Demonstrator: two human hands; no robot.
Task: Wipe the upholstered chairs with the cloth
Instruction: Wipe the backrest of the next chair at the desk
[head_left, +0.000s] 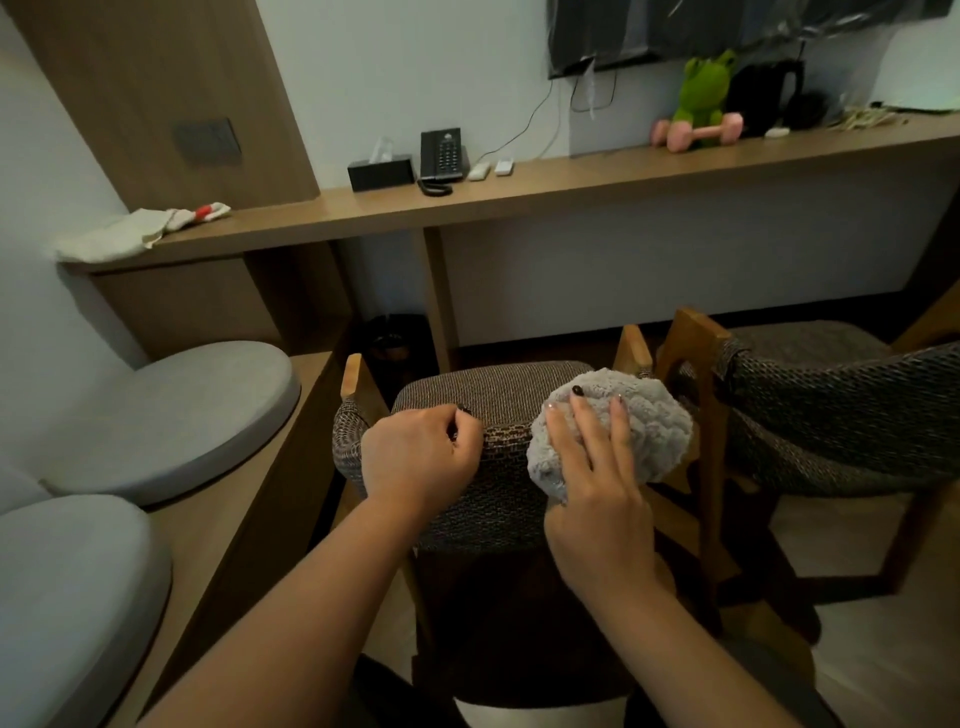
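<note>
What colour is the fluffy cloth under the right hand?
Light grey; the cloth shows best in the head view.

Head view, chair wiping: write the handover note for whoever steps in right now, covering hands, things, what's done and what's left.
Left hand: fingers curled over the top of the near chair's backrest, steadying it.
Right hand: fingers flat, pressing the grey cloth onto the right end of that backrest's top edge.
Second chair stands to the right, no hand on it.
Done: cannot tell how much has been wiped.
Left: probably the rest of this chair, seat included, then the second chair.
</note>
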